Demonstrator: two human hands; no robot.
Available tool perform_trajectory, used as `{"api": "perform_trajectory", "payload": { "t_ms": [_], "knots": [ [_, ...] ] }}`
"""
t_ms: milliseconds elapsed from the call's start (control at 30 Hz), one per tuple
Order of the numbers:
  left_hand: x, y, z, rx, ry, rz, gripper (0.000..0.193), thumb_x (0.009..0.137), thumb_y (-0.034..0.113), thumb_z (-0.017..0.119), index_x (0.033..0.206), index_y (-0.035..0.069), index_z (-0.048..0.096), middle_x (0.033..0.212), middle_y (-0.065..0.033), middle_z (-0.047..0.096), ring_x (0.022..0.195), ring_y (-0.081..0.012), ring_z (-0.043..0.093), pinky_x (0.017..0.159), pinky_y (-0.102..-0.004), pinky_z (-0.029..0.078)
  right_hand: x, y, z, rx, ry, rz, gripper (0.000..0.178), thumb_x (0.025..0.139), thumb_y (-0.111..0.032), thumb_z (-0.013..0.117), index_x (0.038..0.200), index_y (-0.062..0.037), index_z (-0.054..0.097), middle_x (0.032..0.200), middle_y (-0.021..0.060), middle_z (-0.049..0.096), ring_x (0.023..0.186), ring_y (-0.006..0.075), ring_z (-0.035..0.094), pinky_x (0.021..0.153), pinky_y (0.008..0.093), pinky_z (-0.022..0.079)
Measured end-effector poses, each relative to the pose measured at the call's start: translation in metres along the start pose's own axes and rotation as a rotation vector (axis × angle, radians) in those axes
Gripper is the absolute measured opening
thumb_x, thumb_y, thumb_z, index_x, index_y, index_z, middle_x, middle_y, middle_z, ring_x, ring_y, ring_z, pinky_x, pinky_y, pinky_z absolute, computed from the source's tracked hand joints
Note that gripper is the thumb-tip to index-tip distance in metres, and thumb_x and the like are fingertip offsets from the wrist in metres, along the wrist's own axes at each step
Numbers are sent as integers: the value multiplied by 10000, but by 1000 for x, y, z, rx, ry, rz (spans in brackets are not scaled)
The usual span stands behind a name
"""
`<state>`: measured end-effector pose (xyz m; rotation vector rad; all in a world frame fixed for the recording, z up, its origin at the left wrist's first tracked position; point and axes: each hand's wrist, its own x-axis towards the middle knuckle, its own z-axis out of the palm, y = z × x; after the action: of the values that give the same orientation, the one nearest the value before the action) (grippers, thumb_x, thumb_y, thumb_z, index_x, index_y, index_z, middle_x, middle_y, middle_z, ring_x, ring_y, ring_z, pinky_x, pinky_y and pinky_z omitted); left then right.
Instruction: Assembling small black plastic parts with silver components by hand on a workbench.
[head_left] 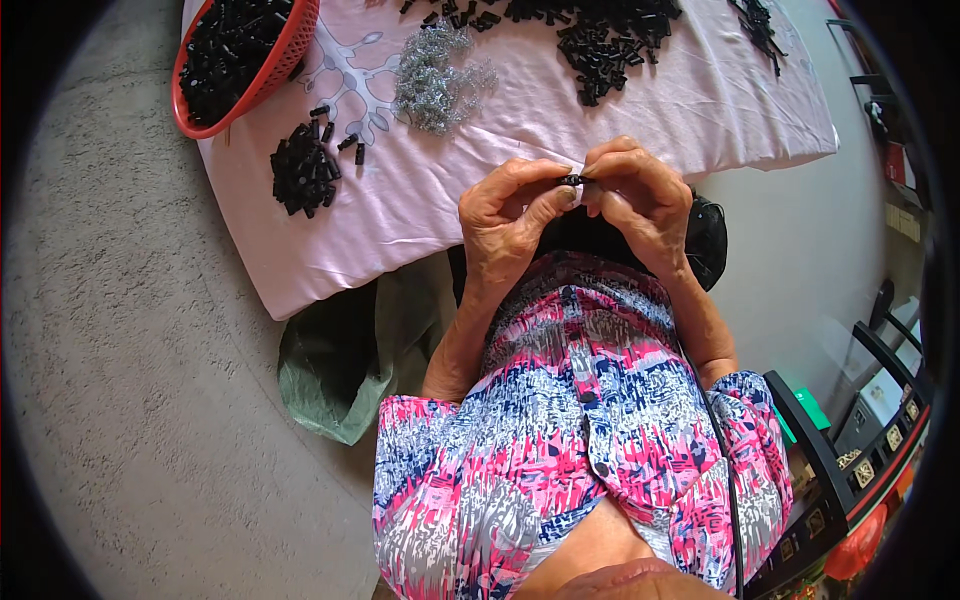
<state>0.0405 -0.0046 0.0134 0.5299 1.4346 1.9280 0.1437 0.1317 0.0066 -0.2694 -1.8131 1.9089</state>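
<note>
My left hand and my right hand meet just in front of the table's near edge. Between their fingertips is a small black plastic part, pinched from both sides. Its far end, and anything smaller at the right fingertips, is hidden by the fingers. On the pink cloth to the left of my hands lies a heap of short black tubular parts, with a few loose beside it. Farther back sits a tangled pile of small silvery wire pieces that look like springs.
A red plastic basket full of black parts stands at the table's left corner. More black parts are heaped at the back, others at the far right. Below the cloth-covered table hangs an open green sack. A black chair is at right.
</note>
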Motion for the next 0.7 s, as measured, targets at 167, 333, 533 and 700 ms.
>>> {"api": "perform_trajectory", "payload": {
  "t_ms": [167, 333, 533, 700],
  "knots": [
    [1, -3, -5, 6, -32, -5, 144, 860, -49, 690, 1003, -45, 666, 895, -56, 668, 803, -97, 640, 721, -219, 527, -1, 1, -1, -110, 2, -64, 257, 752, 167, 559, 976, 64, 630, 1016, 145, 608, 747, 143, 609, 658, 246, 510],
    [3, -1, -8, 185, -49, 67, 149, 821, -56, 717, 964, -29, 686, 867, -62, 670, 767, -98, 630, 674, -222, 511, 3, 0, 0, -360, 11, -278, 249, 731, 180, 623, 950, 62, 631, 973, 146, 625, 748, 146, 613, 644, 244, 512],
    [3, -5, -10, 277, -98, 159, 149, 854, -68, 683, 1001, -51, 665, 874, -61, 639, 730, -91, 606, 659, -200, 501, -4, 3, 2, -238, 22, -188, 244, 753, 191, 621, 961, 63, 633, 1002, 153, 619, 755, 146, 616, 649, 243, 517],
    [-1, -4, -10, 221, -80, 126, 147, 854, -76, 678, 999, -53, 665, 887, -62, 642, 738, -98, 610, 674, -204, 502, -8, 7, 0, -28, -4, -22, 230, 785, 172, 621, 993, 74, 631, 1047, 166, 600, 765, 153, 624, 672, 251, 526]
  ]
}}
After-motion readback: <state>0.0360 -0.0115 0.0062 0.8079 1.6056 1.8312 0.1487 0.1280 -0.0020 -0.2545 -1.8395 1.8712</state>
